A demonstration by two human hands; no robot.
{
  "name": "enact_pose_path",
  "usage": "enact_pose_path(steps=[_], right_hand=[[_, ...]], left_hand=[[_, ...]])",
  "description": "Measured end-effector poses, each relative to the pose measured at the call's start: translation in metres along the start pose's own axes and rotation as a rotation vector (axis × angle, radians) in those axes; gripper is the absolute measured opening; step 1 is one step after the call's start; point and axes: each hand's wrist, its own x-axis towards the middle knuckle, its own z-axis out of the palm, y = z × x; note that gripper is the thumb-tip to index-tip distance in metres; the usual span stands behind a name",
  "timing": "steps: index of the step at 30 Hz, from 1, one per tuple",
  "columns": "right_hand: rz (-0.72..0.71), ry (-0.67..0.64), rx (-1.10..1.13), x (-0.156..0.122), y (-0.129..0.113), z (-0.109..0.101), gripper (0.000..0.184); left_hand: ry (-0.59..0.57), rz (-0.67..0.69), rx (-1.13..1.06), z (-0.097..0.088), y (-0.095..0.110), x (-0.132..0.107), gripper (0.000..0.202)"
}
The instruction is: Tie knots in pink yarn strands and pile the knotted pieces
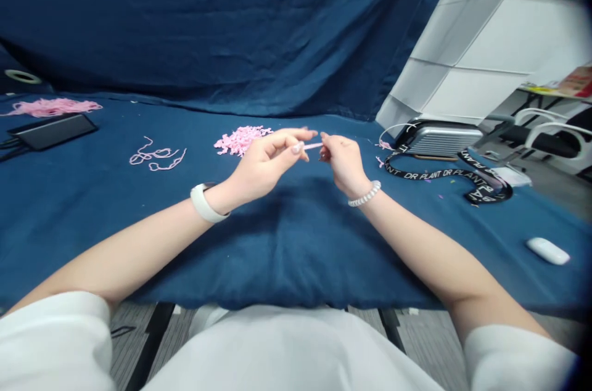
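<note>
My left hand [271, 160] and my right hand [341, 160] meet above the middle of the blue cloth [287, 237]. Between their pinched fingertips stretches a short pink strip [313, 146]. The left hand pinches one end with thumb and forefinger. The right hand's fingers are curled round the other end. A white band sits on my left wrist and a pearl bracelet on my right. Just behind the left hand lies a heap of small pink pieces [241, 139].
Loose pink strings [157, 155] lie left of the heap. A bundle of pink strands [50, 107] and a dark phone [52, 130] sit at far left. A black lettered lanyard [444, 174], a silver case [439, 138] and a white mouse [547, 250] are to the right.
</note>
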Motion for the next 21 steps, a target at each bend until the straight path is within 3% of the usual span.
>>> enact_pose_path(steps=[2,5,8,11,14,21], right_hand=[[-0.046,-0.046,-0.167,-0.012,-0.013,0.002,0.037],[0.015,-0.239,-0.380,-0.035,-0.023,0.001,0.034],[-0.065,-0.188,-0.439,-0.052,-0.023,-0.004,0.038],[-0.150,-0.141,-0.404,-0.063,-0.019,-0.008,0.041],[-0.145,-0.188,-0.314,-0.074,-0.016,-0.006,0.040],[-0.090,-0.228,-0.216,-0.089,-0.004,0.002,0.041]], left_hand=[[0.040,-0.018,-0.184,0.003,0.007,-0.002,0.021],[0.036,-0.209,-0.500,0.011,0.005,-0.012,0.023],[0.107,-0.415,-0.667,0.014,-0.005,-0.023,0.022],[0.179,-0.584,-0.719,0.015,-0.015,-0.032,0.020],[0.224,-0.705,-0.720,0.019,-0.022,-0.039,0.018],[0.227,-0.786,-0.720,0.032,-0.040,-0.056,0.012]])
